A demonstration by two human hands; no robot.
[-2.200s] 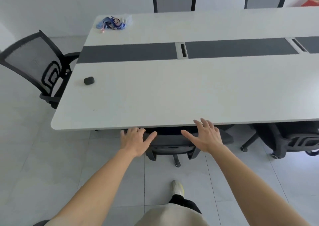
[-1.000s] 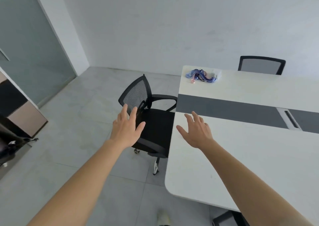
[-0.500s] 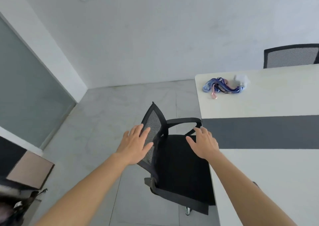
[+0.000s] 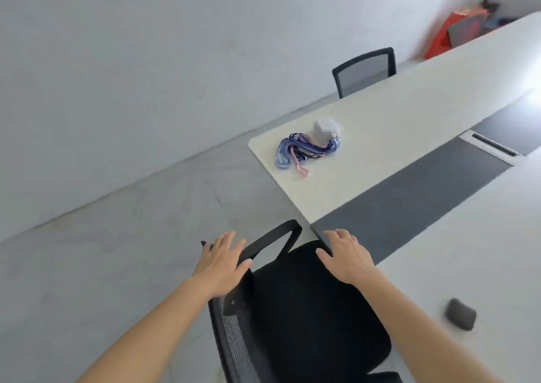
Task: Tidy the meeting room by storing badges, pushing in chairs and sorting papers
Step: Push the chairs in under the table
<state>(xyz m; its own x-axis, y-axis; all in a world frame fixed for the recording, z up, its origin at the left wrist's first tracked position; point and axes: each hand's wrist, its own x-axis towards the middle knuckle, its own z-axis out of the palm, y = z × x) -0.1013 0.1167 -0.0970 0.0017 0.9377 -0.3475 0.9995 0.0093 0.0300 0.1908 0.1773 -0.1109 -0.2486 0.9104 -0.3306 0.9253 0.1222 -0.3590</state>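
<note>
L hand (image 4: pixel 222 265) at chair (image 4: pixel 307 309); badges (image 4: pixel 304 148) on tbl (image 4: pixel 380 125)

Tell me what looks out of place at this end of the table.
The black office chair stands pulled out, seat exposed, at the table end. A tangled bundle of lanyards lies loose near the far corner.

Near chair (image 4: pixel 307 309) is running off the bottom edge, base not showing. Table (image 4: pixel 439 113) is hiding the far chair (image 4: pixel 364 70) below its backrest and is running off the right edge. Red thing (image 4: pixel 456 31) in the corner and small dark object (image 4: pixel 460 318) are showing too blurred to identify.
</note>
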